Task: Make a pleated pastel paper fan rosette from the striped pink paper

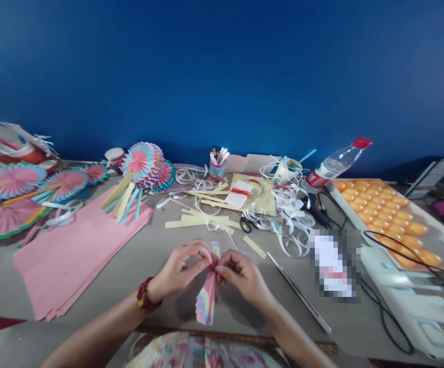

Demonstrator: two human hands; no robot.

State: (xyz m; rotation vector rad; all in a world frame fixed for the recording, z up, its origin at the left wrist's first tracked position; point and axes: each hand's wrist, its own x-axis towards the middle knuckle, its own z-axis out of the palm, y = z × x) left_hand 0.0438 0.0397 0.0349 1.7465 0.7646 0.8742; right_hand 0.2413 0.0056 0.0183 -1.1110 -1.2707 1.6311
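Note:
My left hand [181, 271] and my right hand [240, 276] meet over the table's near edge, both pinched on the middle of a pleated, pastel-striped paper strip [207, 301]. The strip's lower half hangs down toward me and a short upper end [216, 249] sticks up between my fingers. Something small and red shows at the pinch point; I cannot make out what it is. A red bead bracelet [145, 295] sits on my left wrist.
A stack of pink paper sheets [72, 250] lies at the left, with finished paper fans [145, 163] behind it. Yellow strips, white paper curls, scissors [247, 224], a pen cup [217, 166], a water bottle [334, 164], a metal ruler [300, 294] and an orange-dotted tray [388, 214] fill the right.

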